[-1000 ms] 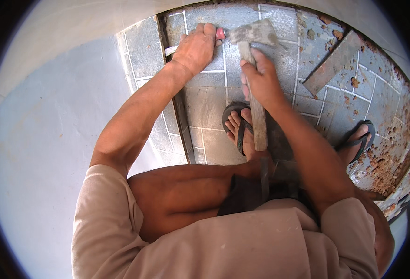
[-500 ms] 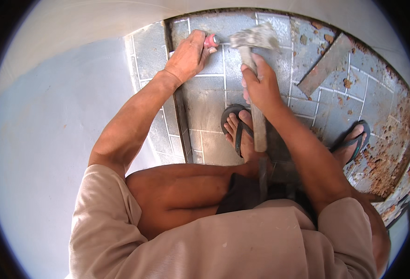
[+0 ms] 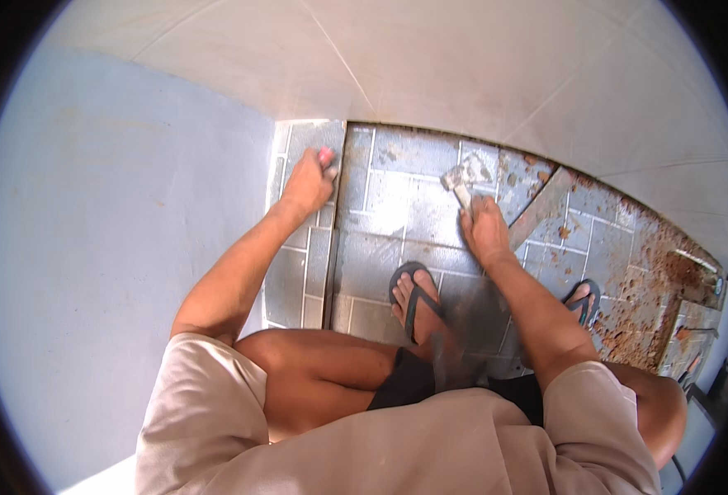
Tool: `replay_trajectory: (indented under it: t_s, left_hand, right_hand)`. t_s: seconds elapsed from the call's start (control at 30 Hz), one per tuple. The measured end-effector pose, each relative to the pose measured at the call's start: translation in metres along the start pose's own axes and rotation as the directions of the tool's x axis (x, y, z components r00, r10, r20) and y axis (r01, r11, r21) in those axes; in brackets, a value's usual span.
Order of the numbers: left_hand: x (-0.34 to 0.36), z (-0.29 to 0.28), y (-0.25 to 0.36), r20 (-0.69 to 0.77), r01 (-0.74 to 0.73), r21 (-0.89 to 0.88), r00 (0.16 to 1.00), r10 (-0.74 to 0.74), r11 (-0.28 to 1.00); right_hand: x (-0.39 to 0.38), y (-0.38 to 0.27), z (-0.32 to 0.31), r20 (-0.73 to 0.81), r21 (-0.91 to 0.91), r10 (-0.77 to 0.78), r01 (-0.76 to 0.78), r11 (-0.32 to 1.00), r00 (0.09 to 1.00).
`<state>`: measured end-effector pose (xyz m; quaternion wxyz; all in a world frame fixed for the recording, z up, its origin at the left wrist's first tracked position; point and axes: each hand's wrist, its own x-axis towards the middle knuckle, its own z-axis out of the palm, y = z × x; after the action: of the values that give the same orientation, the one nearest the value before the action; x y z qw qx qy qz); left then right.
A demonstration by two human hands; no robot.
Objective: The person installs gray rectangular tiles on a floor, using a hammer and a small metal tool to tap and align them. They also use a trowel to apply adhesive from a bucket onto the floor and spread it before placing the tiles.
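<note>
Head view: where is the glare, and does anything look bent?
Head view: glare whitens grey floor tiles left of the hammer; head view again: the lower edge of the beige wall bows, probably from the wide lens.

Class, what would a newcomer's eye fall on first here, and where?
Probably the dusty hammer in the right hand, right of centre above the grey tiled floor. Farther left, the left hand grips a red-ended tool. Reddish-brown rubble also stands out, scattered across the floor at far right.
</note>
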<state>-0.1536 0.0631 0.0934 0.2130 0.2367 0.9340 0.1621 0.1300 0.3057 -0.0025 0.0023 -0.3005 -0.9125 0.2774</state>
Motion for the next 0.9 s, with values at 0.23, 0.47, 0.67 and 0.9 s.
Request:
replay_trajectory:
  t_s: [0.23,0.47,0.67,0.9]
  left_hand:
    - [0.006,-0.005,-0.066,0.108,0.169,0.028,0.979,-0.171,0.985]
    - [0.009,0.0,-0.068,0.109,0.191,0.029,0.975,-0.193,0.981]
    - [0.01,-0.001,-0.067,0.097,0.278,0.018,0.956,-0.278,0.96]
    - [0.016,0.003,-0.071,0.101,0.307,-0.001,0.947,-0.305,0.952]
  right_hand:
    - [0.025,-0.039,0.008,-0.11,-0.065,-0.129,0.123,0.99,0.985]
    - [0.141,-0.164,0.097,0.479,0.844,0.275,-0.524,0.118,0.834]
    - [0.177,-0.211,0.117,0.508,0.86,0.23,-0.501,-0.092,0.83]
    - [0.16,-0.207,0.115,0.587,0.797,0.204,-0.603,0.024,0.784]
